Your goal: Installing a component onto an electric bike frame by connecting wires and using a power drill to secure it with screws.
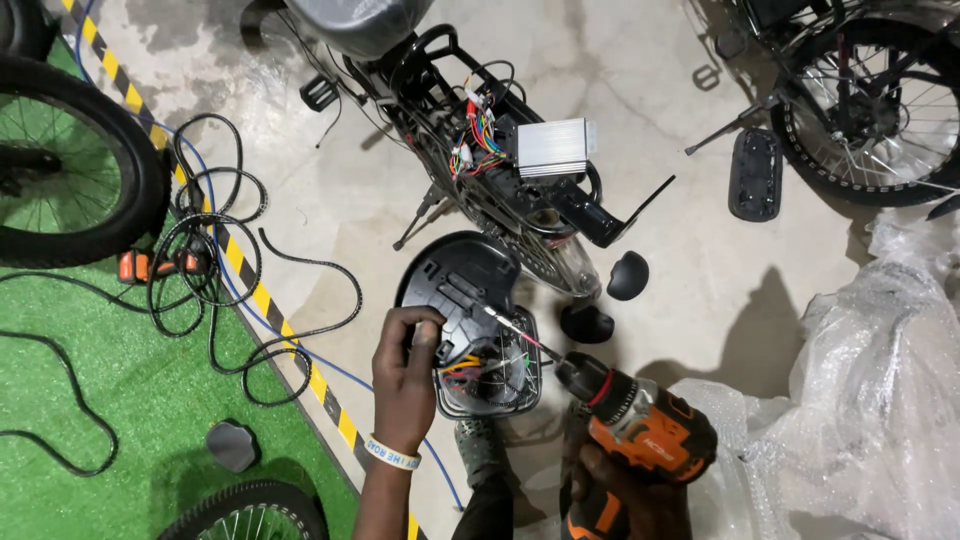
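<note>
Low in the frame, the right hand (pixel 625 495) grips an orange drill (pixel 640 425), heavy and hard, best held by its handle, while the left hand (pixel 405 375) pinches the light, stiff black plastic cover (pixel 460 285) at its edge, near the middle.

Right hand (pixel 625 490) half off-frame

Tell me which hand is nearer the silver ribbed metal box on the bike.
Left. The left hand grips the black plastic cover just below the silver ribbed metal box; the right hand holds the orange drill lower, farther away.
</note>
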